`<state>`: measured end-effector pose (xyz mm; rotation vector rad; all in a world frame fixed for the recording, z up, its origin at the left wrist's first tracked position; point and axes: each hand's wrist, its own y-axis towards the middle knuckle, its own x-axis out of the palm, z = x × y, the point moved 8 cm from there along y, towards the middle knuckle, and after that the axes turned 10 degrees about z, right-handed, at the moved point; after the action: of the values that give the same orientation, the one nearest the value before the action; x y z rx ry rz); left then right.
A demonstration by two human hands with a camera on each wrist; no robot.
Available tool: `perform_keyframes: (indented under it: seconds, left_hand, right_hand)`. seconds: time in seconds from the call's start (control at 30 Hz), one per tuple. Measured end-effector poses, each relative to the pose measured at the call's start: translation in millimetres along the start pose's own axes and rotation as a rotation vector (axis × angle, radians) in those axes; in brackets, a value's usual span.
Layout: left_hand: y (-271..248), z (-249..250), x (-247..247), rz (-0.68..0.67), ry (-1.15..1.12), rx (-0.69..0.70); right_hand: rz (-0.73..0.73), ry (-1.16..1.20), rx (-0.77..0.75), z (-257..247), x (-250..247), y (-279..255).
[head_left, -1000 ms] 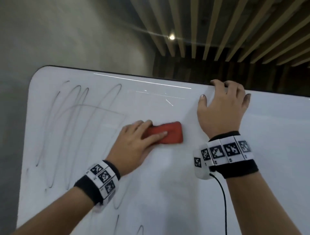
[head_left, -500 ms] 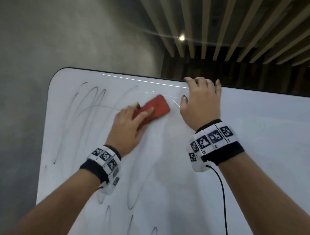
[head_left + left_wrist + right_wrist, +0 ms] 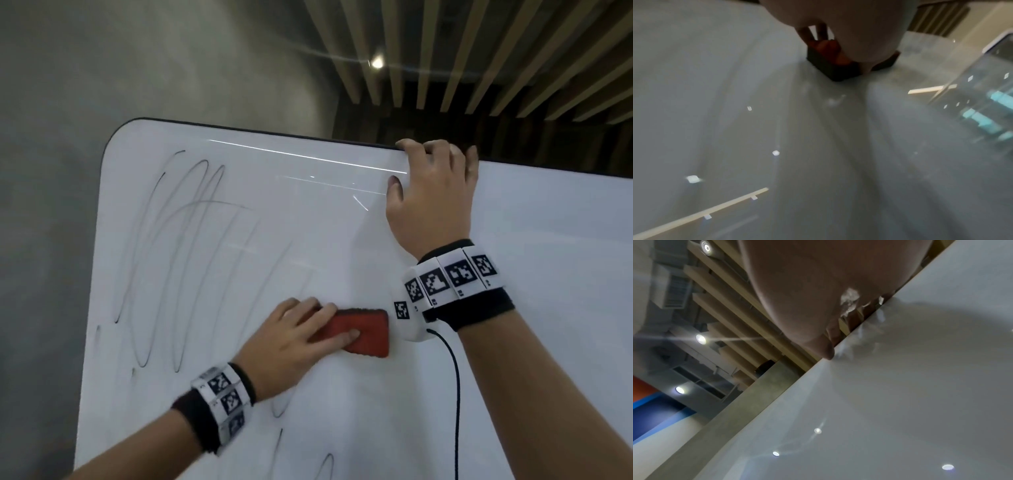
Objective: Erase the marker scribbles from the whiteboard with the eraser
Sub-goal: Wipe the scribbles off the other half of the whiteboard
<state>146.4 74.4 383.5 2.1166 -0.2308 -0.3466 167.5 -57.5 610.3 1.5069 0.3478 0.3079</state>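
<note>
A white whiteboard (image 3: 548, 257) fills the head view, with thin dark marker scribbles (image 3: 191, 260) looping over its left part and a few more near the bottom. My left hand (image 3: 337, 322) grips a red eraser (image 3: 368, 337) and holds it flat against the middle of the board, just right of the scribbles. The left wrist view shows the eraser's dark felt base (image 3: 830, 66) on the board under my palm. My right hand (image 3: 418, 168) holds the board's top edge, fingers curled over it and thumb on the front; its thumb tip (image 3: 828, 352) touches the board (image 3: 900, 394).
A grey wall (image 3: 51, 205) lies left of the board's rounded corner. Wooden ceiling slats (image 3: 479, 51) and a spotlight show above. A black cable (image 3: 455, 394) hangs from my right wristband across the board. The board right of my right arm bears no marks.
The eraser swept up toward the top edge beside my right hand, then came back down to the level of my right wristband. My right hand kept its hold on the top edge.
</note>
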Motion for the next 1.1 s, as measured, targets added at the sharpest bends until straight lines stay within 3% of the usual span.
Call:
perform_keyframes:
  seconds: [0.07,0.1,0.23,0.3,0.37,0.5,0.57,0.6,0.67,0.8,0.83,0.87,0.93,1.03,1.1]
  left_hand:
    - [10,-42,-3,0.02,0.045,-0.049]
    - [17,-75,-8,0.064,0.07,-0.185]
    - [9,-197,-33,0.281,0.154,-0.96]
    - [5,-202,-31,0.288,0.218,-1.135]
    - [14,-159,-24,0.294,0.241,-1.007]
    - [4,-34,-1,0.098,0.07,-0.351]
    - [-6,-25,-2,0.005,0.072,-0.101]
    - [-4,-41,-6,-0.015,0.104,-0.043]
    - [8,-101,-17,0.024,0.192,-0.156]
    - [-5,-257,-59,0.141,0.287,-0.981]
    - [-14,-271,-61,0.123,0.294,-1.132]
    - [-17,-271,-59,0.102,0.317,-1.186]
    - [-6,-237,-53,0.125,0.34,-1.039]
    - [6,-146,-32,0.098,0.226,-0.558]
    - [3,-125,-25,0.041,0.148,-0.333]
  right_hand:
    - [0.009,0.005,-0.015,1,0,-1]
    - [0.007,0.011,-0.022,2,0,-2]
    - [-0.013,0.014,-0.021,4,0,-2]
    - [-0.002,0.026,-0.025,3,-1,-3]
    - [0.004,0.048,-0.024,4,0,-3]
    - [0.027,0.067,-0.032,6,2,-4]
    - [0.033,0.062,-0.028,5,3,-5]
    - [0.039,0.061,-0.023,5,3,-5]
    - [0.049,0.064,-0.013,4,3,-4]
    - [0.049,0.046,0.025,1,2,-3]
    - [0.05,0.043,0.033,0,2,-3]
    - [0.05,0.041,0.041,-1,2,-3]
    - [0.056,0.024,0.067,-5,2,-2]
    - [0.029,-0.055,0.132,-16,4,2]
    - [-0.037,-0.068,0.119,-36,13,10]
